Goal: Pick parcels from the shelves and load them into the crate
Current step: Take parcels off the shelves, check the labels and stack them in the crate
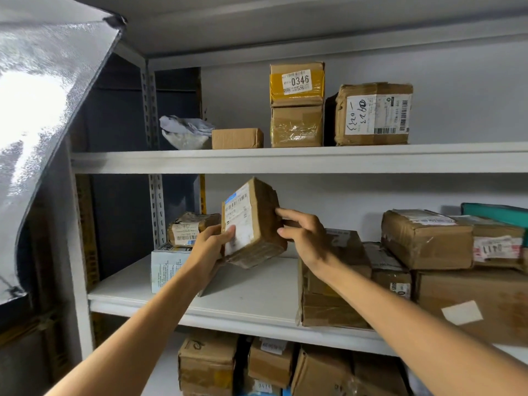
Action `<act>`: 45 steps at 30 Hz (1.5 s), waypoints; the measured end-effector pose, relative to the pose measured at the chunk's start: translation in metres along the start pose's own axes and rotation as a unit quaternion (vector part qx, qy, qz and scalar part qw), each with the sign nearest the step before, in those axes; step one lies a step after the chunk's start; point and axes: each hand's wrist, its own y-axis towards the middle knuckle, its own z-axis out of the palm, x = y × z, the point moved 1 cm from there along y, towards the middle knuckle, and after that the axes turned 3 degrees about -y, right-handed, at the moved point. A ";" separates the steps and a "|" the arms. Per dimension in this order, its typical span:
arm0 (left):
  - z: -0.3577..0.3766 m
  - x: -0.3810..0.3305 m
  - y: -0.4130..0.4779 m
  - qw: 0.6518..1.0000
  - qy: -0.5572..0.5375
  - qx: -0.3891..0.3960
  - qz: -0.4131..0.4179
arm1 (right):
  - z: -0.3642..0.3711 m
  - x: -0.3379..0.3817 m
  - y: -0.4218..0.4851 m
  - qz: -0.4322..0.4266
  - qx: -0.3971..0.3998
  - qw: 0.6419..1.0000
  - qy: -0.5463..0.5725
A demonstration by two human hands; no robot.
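Above the shelf [245, 298], left hand [210, 250] pinches parcel [258, 218]; right hand [307, 238] touches it, fingers loose

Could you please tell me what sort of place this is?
Probably a parcel storeroom or courier depot: grey metal shelves hold taped brown cardboard boxes with barcode labels, like the yellow-taped box numbered 0346, and the left hand grips a labelled brown cardboard parcel.

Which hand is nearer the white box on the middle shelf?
Left. The left hand, holding the tilted parcel, is right beside the white box; the right hand is at the parcel's far side.
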 end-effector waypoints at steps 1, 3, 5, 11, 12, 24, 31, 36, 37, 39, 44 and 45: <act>0.000 0.001 0.001 1.000 -0.001 -0.008 -0.009 | 0.000 0.000 0.000 0.003 0.000 1.000 -0.001; 0.004 -0.001 0.002 0.999 -0.029 -0.016 -0.015 | 0.001 -0.001 0.003 0.012 -0.005 1.000 0.005; 0.008 -0.008 -0.002 0.997 -0.071 -0.016 0.002 | 0.001 -0.002 0.007 0.026 -0.027 0.999 0.019; 0.012 -0.019 -0.008 0.996 0.026 0.032 0.084 | -0.003 -0.008 0.017 0.091 -0.072 0.991 0.069; 0.014 -0.020 -0.010 0.993 0.046 0.050 0.097 | -0.002 -0.008 0.018 0.104 -0.078 0.989 0.076; -0.013 -0.003 0.002 0.981 0.169 0.008 0.097 | 0.025 -0.028 0.026 0.063 -0.049 0.980 -0.184; -0.042 0.055 0.023 0.954 0.280 -0.029 0.102 | 0.082 -0.091 0.021 0.118 -0.011 0.987 -0.113; -0.061 0.103 0.035 0.937 0.329 -0.059 0.107 | 0.114 -0.137 0.020 0.145 -0.030 0.984 -0.100; -0.064 0.111 0.036 0.937 0.326 -0.066 0.110 | 0.117 -0.146 0.019 0.150 -0.029 0.982 -0.108; -0.068 0.125 0.039 0.937 0.322 -0.073 0.113 | 0.119 -0.159 0.018 0.164 -0.022 0.977 -0.133; -0.070 0.140 0.043 0.933 0.327 -0.084 0.128 | 0.119 -0.172 0.018 0.171 -0.019 0.971 -0.167; -0.069 0.140 0.044 0.932 0.328 -0.088 0.127 | 0.118 -0.172 0.019 0.171 -0.018 0.970 -0.169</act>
